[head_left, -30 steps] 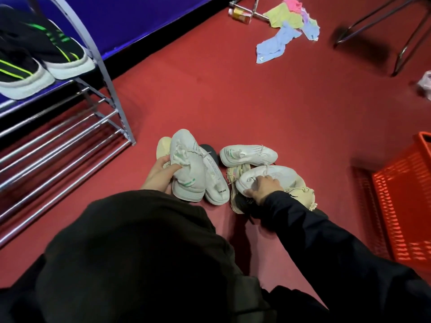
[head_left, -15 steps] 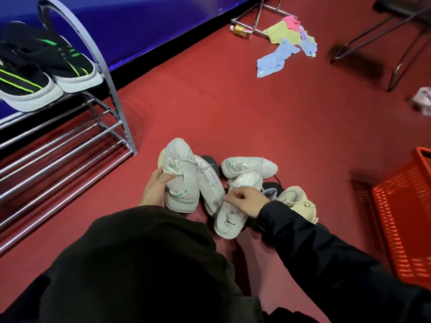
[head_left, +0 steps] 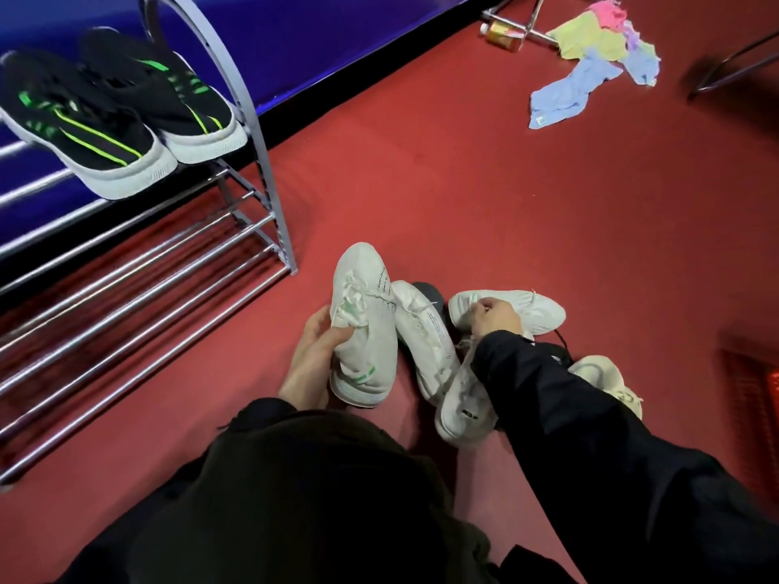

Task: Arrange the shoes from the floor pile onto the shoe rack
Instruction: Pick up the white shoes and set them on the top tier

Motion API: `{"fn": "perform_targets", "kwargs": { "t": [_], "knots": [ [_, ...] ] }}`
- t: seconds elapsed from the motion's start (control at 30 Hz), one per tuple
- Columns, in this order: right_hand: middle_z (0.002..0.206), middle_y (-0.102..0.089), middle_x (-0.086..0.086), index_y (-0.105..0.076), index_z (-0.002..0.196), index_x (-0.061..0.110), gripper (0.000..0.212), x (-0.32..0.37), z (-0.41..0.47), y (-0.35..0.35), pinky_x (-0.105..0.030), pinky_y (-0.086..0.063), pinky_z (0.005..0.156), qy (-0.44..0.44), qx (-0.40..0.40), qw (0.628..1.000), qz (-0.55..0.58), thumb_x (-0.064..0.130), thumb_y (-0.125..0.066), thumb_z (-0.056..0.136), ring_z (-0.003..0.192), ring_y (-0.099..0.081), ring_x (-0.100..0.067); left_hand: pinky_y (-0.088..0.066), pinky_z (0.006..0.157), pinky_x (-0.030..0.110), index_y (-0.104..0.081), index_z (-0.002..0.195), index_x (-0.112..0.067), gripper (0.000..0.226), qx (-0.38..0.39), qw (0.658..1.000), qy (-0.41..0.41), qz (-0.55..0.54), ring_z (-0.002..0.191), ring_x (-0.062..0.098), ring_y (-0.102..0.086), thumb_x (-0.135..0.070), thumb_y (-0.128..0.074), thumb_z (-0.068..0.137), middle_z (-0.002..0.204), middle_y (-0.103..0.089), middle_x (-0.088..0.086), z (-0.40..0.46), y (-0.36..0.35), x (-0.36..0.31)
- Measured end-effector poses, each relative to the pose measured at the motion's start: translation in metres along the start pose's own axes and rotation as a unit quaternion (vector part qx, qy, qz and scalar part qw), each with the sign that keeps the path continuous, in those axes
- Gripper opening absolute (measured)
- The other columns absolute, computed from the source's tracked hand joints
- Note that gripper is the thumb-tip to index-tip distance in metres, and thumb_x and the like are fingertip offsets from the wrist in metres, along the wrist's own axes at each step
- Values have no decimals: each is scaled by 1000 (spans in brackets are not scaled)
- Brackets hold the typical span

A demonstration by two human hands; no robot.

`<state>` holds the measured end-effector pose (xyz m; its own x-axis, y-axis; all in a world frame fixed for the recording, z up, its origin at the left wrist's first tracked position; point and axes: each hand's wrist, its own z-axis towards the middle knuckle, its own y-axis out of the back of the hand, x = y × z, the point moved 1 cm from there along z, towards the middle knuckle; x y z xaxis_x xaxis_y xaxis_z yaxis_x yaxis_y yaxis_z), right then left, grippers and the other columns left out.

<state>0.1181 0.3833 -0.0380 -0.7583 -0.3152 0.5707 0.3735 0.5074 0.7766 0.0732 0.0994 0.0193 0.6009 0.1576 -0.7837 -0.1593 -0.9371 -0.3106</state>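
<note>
Holding a white shoe with a green heel mark [head_left: 364,330], your left hand [head_left: 314,360] is clenched round its side, sole tipped toward you; keep that grip firm while you sort out its partner; just beside it lie 2 more white shoes [head_left: 430,343], touching each other in the floor pile. Your right hand [head_left: 491,314] rests fingers-down on the far white shoe [head_left: 529,307]; whether it has pinched the shoe or only touches it, I cannot tell; pick the one that matches before lifting, and mind the loose laces. Farther left, the shoe rack [head_left: 269,196] carries 1 pair of black shoes [head_left: 126,115] on top; its lower rails look free, so set the pair there, toes the same way.
</note>
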Motion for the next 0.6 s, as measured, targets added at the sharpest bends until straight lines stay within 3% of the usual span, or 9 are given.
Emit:
{"fn": "perform_targets", "kwargs": {
  "t": [0.07, 0.13, 0.27, 0.4, 0.5, 0.6],
  "knots": [
    [94, -74, -11, -67, 106, 19, 22, 11, -5, 14, -42, -55, 77, 33, -31, 992, 122, 27, -48, 98, 87, -70, -32, -57, 89, 43, -66, 119, -18, 49, -10, 1000, 6, -13, 100, 28, -72, -19, -65, 70, 113, -74, 12, 0, 2, -6],
    [74, -66, -7, -57, 91, 22, 15, 24, -9, 31, -40, -52, 57, 38, -5, 953, 300, 24, -45, 99, 59, -63, -25, -50, 103, 56, -70, 115, -14, 51, -9, 999, 20, -25, 111, 39, -68, -25, -66, 66, 121, -71, 19, -3, 0, -15],
    [69, -52, -1, -46, 83, 20, 17, 67, -26, 78, -31, -41, 57, 60, 30, 889, 453, 15, -41, 99, 56, -49, -14, -44, 110, 57, -66, 129, -6, 59, 4, 1000, 7, -8, 118, 40, -65, -34, -61, 77, 127, -69, 20, -19, -8, -48],
    [68, -40, 1, -41, 75, 20, 33, 120, -61, 104, -32, -38, 56, 154, 31, 878, 453, 41, -59, 93, 59, -40, -15, -47, 103, 46, -68, 118, -1, 58, 3, 996, -87, 15, 112, 36, -66, -30, -64, 68, 122, -70, 18, -43, -12, -106],
    [72, -39, 2, -42, 73, 14, 37, 159, -95, 110, -36, -36, 63, 283, 64, 864, 412, 29, -72, 87, 68, -38, -16, -45, 88, 44, -64, 98, -10, 38, -41, 990, -131, 32, 95, 29, -60, -29, -63, 66, 102, -64, 14, -69, -8, -148],
    [71, -39, 2, -44, 75, 7, 32, 191, -123, 113, -34, -32, 64, 379, 88, 848, 359, 17, -71, 89, 67, -36, -12, -47, 89, 43, -65, 108, -9, 40, -51, 977, -205, 23, 97, 28, -62, -25, -59, 73, 103, -66, 13, -92, 3, -181]
  ]
}}
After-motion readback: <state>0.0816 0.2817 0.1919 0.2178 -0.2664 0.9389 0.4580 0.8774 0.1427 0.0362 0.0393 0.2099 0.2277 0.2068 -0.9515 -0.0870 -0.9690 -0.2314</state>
